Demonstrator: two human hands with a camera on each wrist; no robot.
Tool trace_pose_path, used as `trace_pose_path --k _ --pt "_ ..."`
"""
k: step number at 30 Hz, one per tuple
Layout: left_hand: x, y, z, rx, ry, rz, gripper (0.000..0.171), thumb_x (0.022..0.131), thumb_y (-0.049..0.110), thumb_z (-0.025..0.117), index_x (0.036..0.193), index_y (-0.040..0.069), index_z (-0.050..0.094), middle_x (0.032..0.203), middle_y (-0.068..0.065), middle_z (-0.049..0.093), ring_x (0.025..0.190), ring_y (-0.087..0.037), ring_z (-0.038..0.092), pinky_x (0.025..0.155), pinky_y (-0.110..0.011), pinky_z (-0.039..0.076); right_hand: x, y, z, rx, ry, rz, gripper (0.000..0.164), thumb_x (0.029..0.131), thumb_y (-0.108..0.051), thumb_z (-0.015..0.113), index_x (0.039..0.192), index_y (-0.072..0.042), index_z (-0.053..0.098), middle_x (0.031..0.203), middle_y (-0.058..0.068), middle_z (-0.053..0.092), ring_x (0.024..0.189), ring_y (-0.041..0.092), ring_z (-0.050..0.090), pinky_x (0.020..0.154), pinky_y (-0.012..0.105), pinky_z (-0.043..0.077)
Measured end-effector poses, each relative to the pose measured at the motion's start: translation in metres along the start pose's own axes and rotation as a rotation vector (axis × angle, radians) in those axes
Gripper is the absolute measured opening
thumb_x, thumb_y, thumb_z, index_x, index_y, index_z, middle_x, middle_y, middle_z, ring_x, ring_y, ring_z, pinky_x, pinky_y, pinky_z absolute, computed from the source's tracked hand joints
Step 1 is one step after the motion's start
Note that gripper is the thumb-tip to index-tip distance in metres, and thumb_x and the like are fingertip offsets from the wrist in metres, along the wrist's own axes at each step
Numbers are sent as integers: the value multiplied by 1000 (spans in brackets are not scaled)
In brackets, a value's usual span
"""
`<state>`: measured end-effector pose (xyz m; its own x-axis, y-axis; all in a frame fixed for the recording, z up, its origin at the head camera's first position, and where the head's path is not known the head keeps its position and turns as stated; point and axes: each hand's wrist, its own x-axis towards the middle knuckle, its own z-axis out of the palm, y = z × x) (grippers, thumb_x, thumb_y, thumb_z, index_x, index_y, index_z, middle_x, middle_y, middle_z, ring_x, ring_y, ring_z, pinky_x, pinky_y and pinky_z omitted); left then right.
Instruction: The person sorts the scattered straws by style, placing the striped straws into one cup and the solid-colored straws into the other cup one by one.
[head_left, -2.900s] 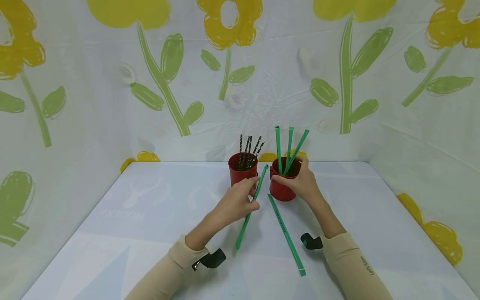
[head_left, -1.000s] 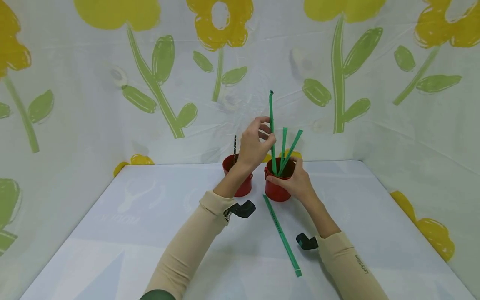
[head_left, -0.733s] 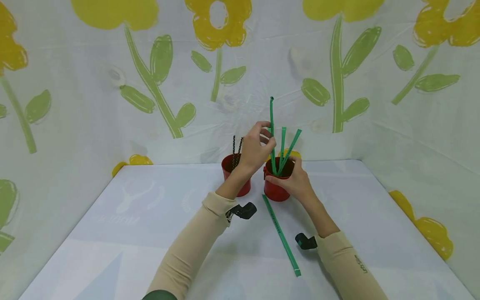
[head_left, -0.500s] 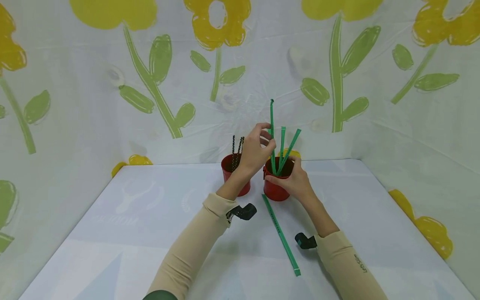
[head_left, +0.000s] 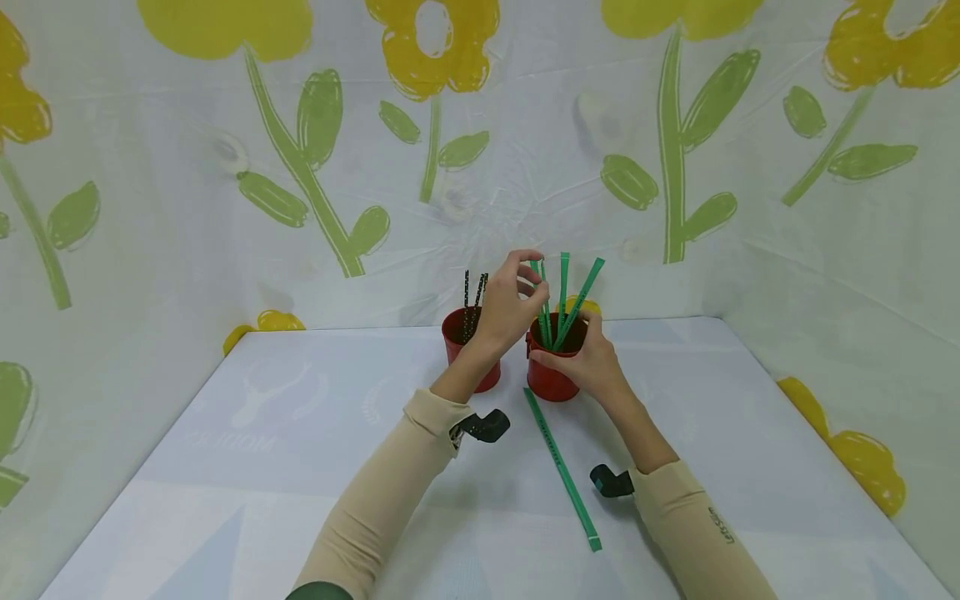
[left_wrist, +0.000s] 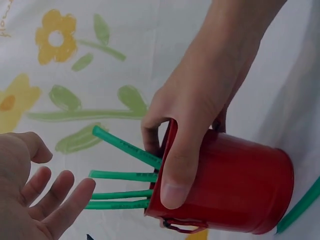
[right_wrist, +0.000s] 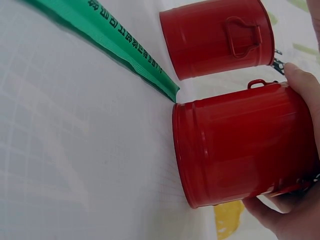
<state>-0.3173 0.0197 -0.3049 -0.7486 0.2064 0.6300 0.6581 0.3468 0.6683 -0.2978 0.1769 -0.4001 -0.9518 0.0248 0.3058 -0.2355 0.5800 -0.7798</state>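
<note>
My right hand (head_left: 600, 360) grips the rim of a small red metal bucket (head_left: 552, 383), thumb outside at the front and fingers toward the far side. Several green wrapped straws (left_wrist: 125, 175) stand in that bucket, leaning at different angles. In the head view my left hand (head_left: 508, 304) hangs just left of the straw tops. The left wrist view shows its fingers (left_wrist: 65, 212) loosely bent, spread and holding nothing. A second red bucket (right_wrist: 215, 42) stands to the left, partly behind my left forearm, with black patterned straws (head_left: 467, 292) in it.
One green wrapped straw (head_left: 562, 471) with dark printing lies on the white table (head_left: 300, 450), its far end close to the gripped bucket's base. A white flower-print sheet (head_left: 547, 167) rises behind the table and along both sides.
My left hand carried a green straw from over the table up to the right bucket and let it go. It dropped in among the others. My right hand stays on the bucket.
</note>
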Motion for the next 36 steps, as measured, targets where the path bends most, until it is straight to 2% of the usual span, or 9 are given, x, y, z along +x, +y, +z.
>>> trace_pose_path --k 8,20,26,36 --pt "-9 -9 -1 -8 -28 -19 37 86 15 57 121 15 47 89 -4 59 73 -14 63 57 -18 53 0 0 0 -6 -5 4 98 61 -62 71 133 -19 20 132 7 44 119 26 46 87 47 50" --pt "-31 -20 1 -36 -58 -55 37 86 18 57 121 12 48 90 -3 59 75 -15 63 59 -20 53 0 0 0 -12 -3 -8 97 62 -60 72 133 -17 20 131 8 44 119 28 47 89 47 49" --pt "-44 -26 3 -3 -63 -69 34 85 18 58 118 14 50 88 -3 60 70 -13 62 54 -18 52 -1 -1 0 -2 2 -11 97 62 -60 72 133 -18 21 130 8 46 117 27 48 88 47 49" --pt "-64 -39 9 87 -123 -98 37 85 25 62 118 12 51 86 -1 60 68 -12 60 58 -16 51 0 1 0 -13 12 -59 93 65 -53 73 132 -16 21 128 12 47 116 29 49 87 47 49"
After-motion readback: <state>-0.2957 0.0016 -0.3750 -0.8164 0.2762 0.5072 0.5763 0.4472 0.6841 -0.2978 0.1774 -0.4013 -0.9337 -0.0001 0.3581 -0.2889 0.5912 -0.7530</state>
